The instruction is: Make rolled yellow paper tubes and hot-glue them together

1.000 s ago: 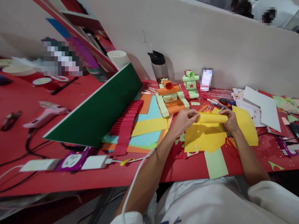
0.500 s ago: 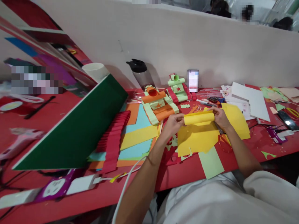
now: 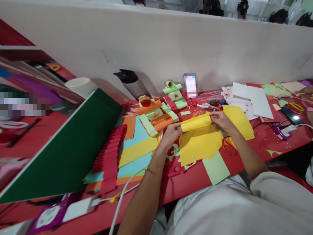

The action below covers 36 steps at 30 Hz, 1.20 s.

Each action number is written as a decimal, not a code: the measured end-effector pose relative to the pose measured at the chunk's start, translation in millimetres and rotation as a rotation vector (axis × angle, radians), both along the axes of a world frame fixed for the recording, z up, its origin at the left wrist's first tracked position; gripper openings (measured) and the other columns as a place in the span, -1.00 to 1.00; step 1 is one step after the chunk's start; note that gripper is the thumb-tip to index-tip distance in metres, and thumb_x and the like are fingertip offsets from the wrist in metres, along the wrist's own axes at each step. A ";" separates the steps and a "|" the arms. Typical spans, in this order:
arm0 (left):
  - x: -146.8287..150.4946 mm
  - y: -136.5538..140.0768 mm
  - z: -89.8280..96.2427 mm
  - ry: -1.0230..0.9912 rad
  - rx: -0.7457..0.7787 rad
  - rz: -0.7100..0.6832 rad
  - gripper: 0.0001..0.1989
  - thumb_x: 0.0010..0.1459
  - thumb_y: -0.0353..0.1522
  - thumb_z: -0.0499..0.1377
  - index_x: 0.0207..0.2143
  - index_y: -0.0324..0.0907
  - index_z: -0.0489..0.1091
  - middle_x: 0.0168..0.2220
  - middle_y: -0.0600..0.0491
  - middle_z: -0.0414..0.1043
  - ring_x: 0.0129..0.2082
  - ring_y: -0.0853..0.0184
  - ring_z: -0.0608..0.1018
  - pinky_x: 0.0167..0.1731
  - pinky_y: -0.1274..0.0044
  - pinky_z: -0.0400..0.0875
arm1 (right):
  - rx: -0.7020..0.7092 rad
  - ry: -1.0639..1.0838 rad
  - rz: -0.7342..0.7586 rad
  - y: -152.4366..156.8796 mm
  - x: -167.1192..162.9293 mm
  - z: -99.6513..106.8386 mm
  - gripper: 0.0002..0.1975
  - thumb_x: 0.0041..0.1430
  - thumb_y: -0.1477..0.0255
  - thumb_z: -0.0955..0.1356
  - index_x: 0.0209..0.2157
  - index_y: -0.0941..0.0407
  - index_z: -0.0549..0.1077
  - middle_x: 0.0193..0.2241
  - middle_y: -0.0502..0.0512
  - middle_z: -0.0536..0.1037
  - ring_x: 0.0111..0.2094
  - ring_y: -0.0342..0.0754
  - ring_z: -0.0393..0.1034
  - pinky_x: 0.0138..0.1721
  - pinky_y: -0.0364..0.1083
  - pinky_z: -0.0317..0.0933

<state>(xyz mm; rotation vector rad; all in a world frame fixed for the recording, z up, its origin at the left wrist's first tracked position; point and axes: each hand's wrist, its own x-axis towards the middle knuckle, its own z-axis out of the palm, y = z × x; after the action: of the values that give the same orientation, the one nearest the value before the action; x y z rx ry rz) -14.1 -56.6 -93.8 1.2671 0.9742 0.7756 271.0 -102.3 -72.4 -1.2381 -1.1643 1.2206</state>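
Observation:
Between my two hands is a yellow paper roll [image 3: 196, 123], held a little above the red table. My left hand [image 3: 173, 133] is closed on its left end, and my right hand [image 3: 221, 120] pinches its right end. Below the roll lies a yellow paper sheet [image 3: 199, 145], with a pale green paper piece [image 3: 216, 166] at its near edge. Red-handled scissors [image 3: 229, 147] rest beside my right wrist, their blades partly hidden. Beyond my left hand stand an orange and green paper model [image 3: 156, 116] and a green and red paper model [image 3: 176, 96].
A green board [image 3: 66, 147] leans at the left, by red pleated paper [image 3: 110, 160] and coloured sheets. Along the white partition [image 3: 146, 42] stand a bottle [image 3: 132, 83] and a phone [image 3: 190, 85]. White board pieces [image 3: 261, 101] and a purple power strip [image 3: 280, 131] lie right. A white cable crosses near my left forearm.
The view has turned to the right, so things appear shifted left. My hands still hold the yellow roll, which now tilts slightly, its right end higher in the picture.

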 end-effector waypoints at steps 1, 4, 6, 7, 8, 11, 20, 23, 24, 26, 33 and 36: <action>0.1 -0.2 0.4 0.004 -0.001 -0.001 -0.45 -0.26 -0.03 0.58 -0.28 -0.21 0.69 -0.45 -0.03 0.65 -0.31 0.12 0.70 -0.23 0.40 0.64 | -0.003 -0.002 -0.009 0.4 0.0 -0.8 -0.67 -0.06 0.24 0.63 -0.26 0.09 0.67 -0.29 0.10 0.75 -0.26 0.00 0.63 -0.30 -0.12 0.52; 0.7 -1.5 2.7 0.017 -0.002 0.000 -0.42 -0.27 -0.02 0.57 -0.26 -0.22 0.68 -0.45 -0.03 0.65 -0.30 0.11 0.70 -0.25 0.41 0.64 | -0.014 -0.020 -0.028 1.8 0.3 -4.2 -0.65 -0.08 0.25 0.65 -0.26 0.11 0.66 -0.28 0.12 0.74 -0.27 0.01 0.63 -0.29 -0.10 0.51; 1.2 -2.4 4.3 0.028 0.002 0.002 -0.41 -0.27 -0.01 0.56 -0.26 -0.22 0.67 -0.46 -0.03 0.65 -0.30 0.12 0.70 -0.27 0.42 0.63 | -0.017 -0.037 -0.030 2.9 0.7 -6.5 -0.64 -0.10 0.25 0.65 -0.26 0.11 0.66 -0.30 0.12 0.74 -0.27 0.01 0.63 -0.28 -0.09 0.50; 1.5 -2.8 4.9 0.033 0.006 0.003 -0.42 -0.26 0.00 0.56 -0.26 -0.22 0.67 -0.46 -0.02 0.64 -0.31 0.13 0.69 -0.28 0.43 0.62 | -0.015 -0.045 -0.031 3.5 0.9 -7.6 -0.63 -0.10 0.25 0.65 -0.27 0.11 0.66 -0.31 0.12 0.74 -0.28 0.01 0.63 -0.28 -0.09 0.50; 1.7 -3.0 5.3 0.036 0.011 0.005 -0.42 -0.24 0.00 0.55 -0.26 -0.22 0.66 -0.47 -0.02 0.63 -0.32 0.13 0.69 -0.28 0.43 0.61 | -0.012 -0.051 -0.031 4.2 1.1 -8.6 -0.63 -0.11 0.25 0.65 -0.27 0.12 0.66 -0.32 0.12 0.73 -0.29 0.01 0.63 -0.28 -0.09 0.50; 2.6 -2.5 5.4 0.023 0.036 0.017 -0.45 -0.22 0.00 0.53 -0.27 -0.19 0.61 -0.49 0.01 0.62 -0.34 0.15 0.69 -0.32 0.45 0.59 | 0.004 -0.054 -0.024 6.0 2.2 -11.9 -0.64 -0.09 0.23 0.64 -0.28 0.12 0.65 -0.33 0.12 0.73 -0.31 0.01 0.62 -0.29 -0.08 0.49; 4.3 -1.8 2.8 0.006 0.268 0.080 -0.67 0.04 -0.14 0.36 -0.23 -0.16 0.50 -0.34 0.04 0.66 -0.37 0.29 0.66 -0.31 0.52 0.53 | 0.243 -0.183 -0.079 7.2 2.8 -12.7 -0.72 0.08 0.23 0.54 -0.20 0.07 0.66 -0.25 0.10 0.73 -0.12 0.11 0.66 -0.07 0.02 0.53; 5.9 -3.9 5.6 -0.010 0.301 0.094 -0.71 0.07 -0.16 0.32 -0.24 -0.16 0.48 -0.31 0.03 0.66 -0.32 0.27 0.66 -0.29 0.53 0.52 | 0.303 -0.255 -0.100 5.6 3.4 -11.2 -0.75 0.12 0.26 0.50 -0.17 0.04 0.67 -0.22 0.10 0.72 -0.08 0.13 0.65 0.01 0.07 0.53; 6.2 -4.6 6.3 -0.007 0.310 0.093 -0.72 0.08 -0.17 0.31 -0.24 -0.16 0.48 -0.31 0.03 0.65 -0.32 0.27 0.66 -0.29 0.53 0.51 | 0.318 -0.278 -0.102 4.9 3.7 -10.8 -0.76 0.14 0.27 0.49 -0.16 0.03 0.67 -0.22 0.10 0.72 -0.07 0.13 0.65 0.02 0.07 0.53; 6.1 -5.3 6.6 0.008 0.333 0.084 -0.74 0.10 -0.20 0.28 -0.22 -0.16 0.48 -0.31 0.02 0.66 -0.32 0.26 0.66 -0.28 0.52 0.49 | 0.337 -0.323 -0.093 3.5 4.2 -10.1 -0.75 0.17 0.30 0.46 -0.11 0.02 0.67 -0.21 0.09 0.71 -0.07 0.12 0.65 0.01 0.07 0.53; -0.9 0.0 2.4 0.212 0.370 0.177 -0.78 0.07 -0.26 0.28 -0.22 -0.14 0.50 -0.23 -0.05 0.67 -0.14 0.14 0.66 -0.15 0.46 0.52 | 0.296 -0.330 -0.063 -0.9 5.7 0.0 -0.63 0.19 0.28 0.47 0.03 0.04 0.62 -0.24 0.11 0.71 -0.18 0.05 0.64 -0.05 0.03 0.51; -4.8 5.1 2.4 0.241 0.345 0.194 -0.75 0.06 -0.23 0.29 -0.21 -0.14 0.50 -0.23 -0.05 0.67 -0.14 0.14 0.66 -0.14 0.45 0.52 | 0.310 -0.337 -0.173 -1.8 15.4 8.6 -0.64 0.22 0.21 0.48 -0.01 0.05 0.61 -0.20 0.13 0.72 -0.16 0.07 0.64 -0.06 0.03 0.50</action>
<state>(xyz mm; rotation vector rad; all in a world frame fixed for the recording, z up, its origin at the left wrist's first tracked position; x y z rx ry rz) -18.9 -51.5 -91.4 1.6079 1.2060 0.9875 286.4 -104.1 -63.8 -1.3038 -1.3971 0.6870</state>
